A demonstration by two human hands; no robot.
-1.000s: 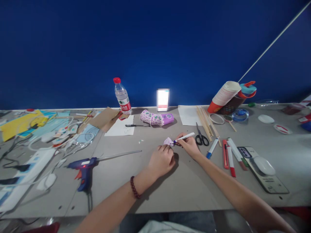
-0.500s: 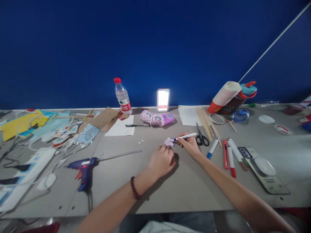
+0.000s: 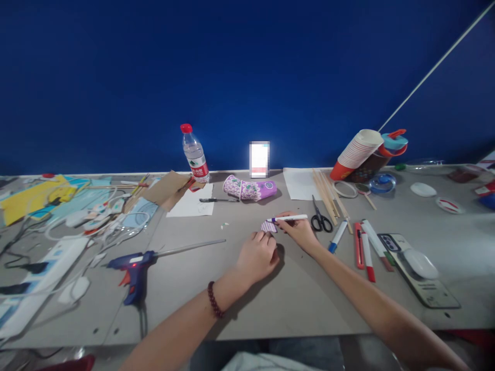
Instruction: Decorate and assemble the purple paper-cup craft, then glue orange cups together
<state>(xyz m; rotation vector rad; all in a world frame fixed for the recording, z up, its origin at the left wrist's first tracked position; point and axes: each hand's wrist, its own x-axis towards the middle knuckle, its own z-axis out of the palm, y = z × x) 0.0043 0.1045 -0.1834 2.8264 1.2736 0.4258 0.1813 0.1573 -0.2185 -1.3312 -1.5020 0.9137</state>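
My right hand grips a white marker with a purple tip, held at a low slant. Its tip meets the upper edge of a small paper piece covered in purple stripes. Curled fingers of my left hand press the near edge of that piece against the table; their tips are partly hidden. Behind both hands lies a purple-patterned tube of joined paper cups. Black scissors rest just right of my right hand.
A glue gun with a lit red light lies left, its long stick pointing inward. A water bottle and stacked paper cups stand at the back. Markers, wooden sticks and a phone lie right; a power strip lies far left.
The marker has tilted flatter, and its tip has shifted slightly left and up along the striped paper. My left hand has stayed in place.
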